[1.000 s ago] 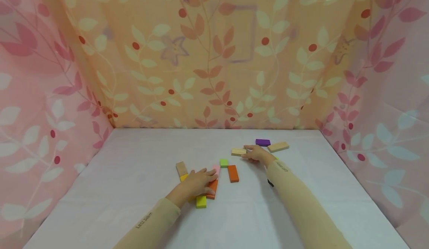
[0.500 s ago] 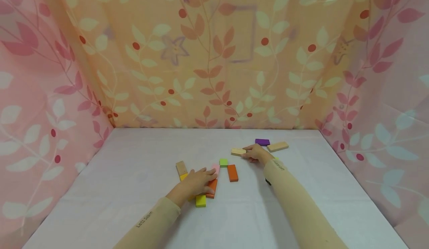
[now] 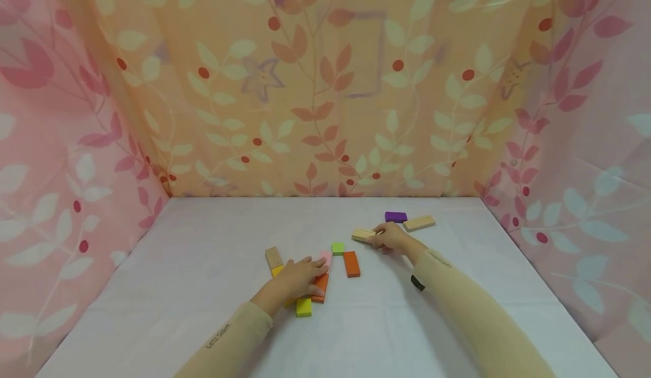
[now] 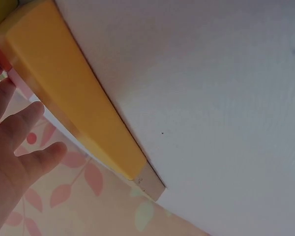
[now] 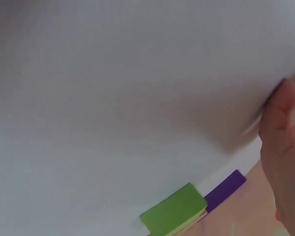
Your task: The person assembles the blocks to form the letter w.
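Observation:
My left hand [image 3: 295, 281] lies with fingers spread over a cluster of flat blocks: an orange block [image 3: 320, 289], a pink block [image 3: 326, 260] and a yellow block [image 4: 73, 88], which the hand mostly covers in the head view. A plain wooden block [image 3: 273, 257] continues the yellow one at its far end, and a yellow-green block [image 3: 303, 308] sits at the near end. My right hand [image 3: 394, 238] pinches the right end of another plain wooden block [image 3: 363, 235], which has grooved lines. That block looks slightly tilted. In the right wrist view the thumb hides most of it.
Between the hands are a light green block [image 3: 338, 248] and a second orange block [image 3: 351, 264]. Beyond the right hand lie a purple block [image 3: 395, 217] and a wooden block [image 3: 419, 223]. A green block [image 5: 174, 211] shows near them. Patterned cloth [image 3: 325, 84] walls the white table [image 3: 203, 231].
My right hand has taken hold of the grooved wooden block's end, and the block has turned a little. The left hand stays on the cluster. The head view has shifted slightly.

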A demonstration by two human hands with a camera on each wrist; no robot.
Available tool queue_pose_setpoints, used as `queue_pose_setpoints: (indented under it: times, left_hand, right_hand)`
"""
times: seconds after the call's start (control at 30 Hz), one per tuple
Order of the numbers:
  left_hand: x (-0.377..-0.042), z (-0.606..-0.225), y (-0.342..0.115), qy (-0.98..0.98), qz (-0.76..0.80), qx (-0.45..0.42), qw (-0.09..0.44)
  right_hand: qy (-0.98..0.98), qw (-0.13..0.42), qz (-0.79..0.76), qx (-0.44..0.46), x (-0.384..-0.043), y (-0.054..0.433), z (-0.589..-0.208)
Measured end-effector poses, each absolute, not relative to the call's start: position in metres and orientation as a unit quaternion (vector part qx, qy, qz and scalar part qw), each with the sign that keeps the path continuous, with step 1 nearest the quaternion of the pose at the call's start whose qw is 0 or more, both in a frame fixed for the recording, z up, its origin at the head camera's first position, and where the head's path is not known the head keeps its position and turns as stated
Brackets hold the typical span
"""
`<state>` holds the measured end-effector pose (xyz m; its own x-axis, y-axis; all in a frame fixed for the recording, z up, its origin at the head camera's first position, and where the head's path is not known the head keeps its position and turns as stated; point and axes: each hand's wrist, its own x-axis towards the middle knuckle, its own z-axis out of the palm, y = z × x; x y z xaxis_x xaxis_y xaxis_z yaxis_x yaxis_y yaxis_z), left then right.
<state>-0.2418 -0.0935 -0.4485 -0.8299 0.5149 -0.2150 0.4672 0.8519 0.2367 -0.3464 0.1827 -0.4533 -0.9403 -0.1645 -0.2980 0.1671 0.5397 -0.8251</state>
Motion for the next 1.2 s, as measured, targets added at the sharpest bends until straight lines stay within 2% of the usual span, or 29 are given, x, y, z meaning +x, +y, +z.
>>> queue_pose_setpoints:
  times: [0.67,0.97,1.2]
  left_hand:
    - [-0.242,-0.452,-0.095,0.952,0.098,0.259,0.134]
    - [-0.243,-0.451,-0.096,0.951,0.095,0.262,0.132]
    - [-0.24,-0.448,-0.096,0.95,0.103,0.262,0.134]
  right_hand:
    - [0.8,0.187,-0.57,0.002,-0.305,0.196,-0.443]
    - [0.794,0.256,-0.551,-0.003,-0.294,0.198,-0.449]
    - [0.803,0.269,-0.531,-0.028,-0.285,0.196,-0.45]
